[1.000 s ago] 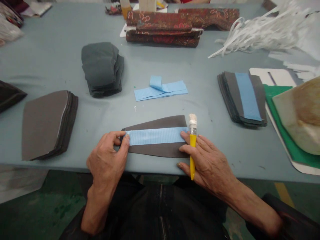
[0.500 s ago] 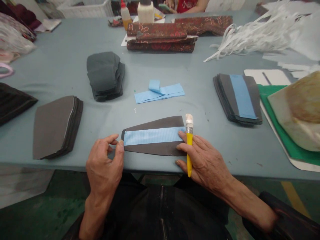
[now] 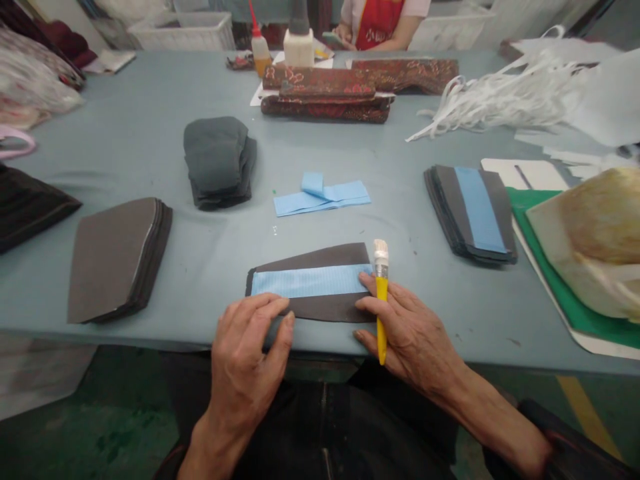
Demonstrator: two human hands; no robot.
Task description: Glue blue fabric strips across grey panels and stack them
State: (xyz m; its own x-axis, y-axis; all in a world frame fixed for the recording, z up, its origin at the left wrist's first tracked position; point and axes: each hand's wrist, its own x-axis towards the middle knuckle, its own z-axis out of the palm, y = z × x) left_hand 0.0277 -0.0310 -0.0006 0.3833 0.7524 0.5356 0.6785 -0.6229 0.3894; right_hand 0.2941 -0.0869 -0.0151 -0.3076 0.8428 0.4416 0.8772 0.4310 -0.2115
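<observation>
A tapered dark grey panel (image 3: pixel 330 309) lies flat before me, with a light blue ribbed strip (image 3: pixel 310 281) along its middle. My left hand (image 3: pixel 253 347) rests at the panel's lower left edge, fingers bent over it and thumb apart. In my right hand (image 3: pixel 407 320) a yellow-handled paintbrush (image 3: pixel 382 300) is tucked between the fingers, its pale bristles pointing away from me. Fingertips of that same hand press on the right end of the strip and panel. Folded spare blue strips (image 3: pixel 323 199) lie just beyond.
Dark panels stand stacked at left (image 3: pixel 113 257); another stack, topped by a blue strip, is at right (image 3: pixel 445 207). Folded grey cloth (image 3: pixel 217 160) sits behind. Patterned rolls (image 3: pixel 325 107), bottles (image 3: pixel 299 50) and white ribbons (image 3: pixel 480 107) lie farther back. Across the table is another person (image 3: pixel 383 23).
My left hand has moved right, from the panel's narrow left end to its lower edge. The right hand stays on the other end with the brush. The view has tilted up slightly.
</observation>
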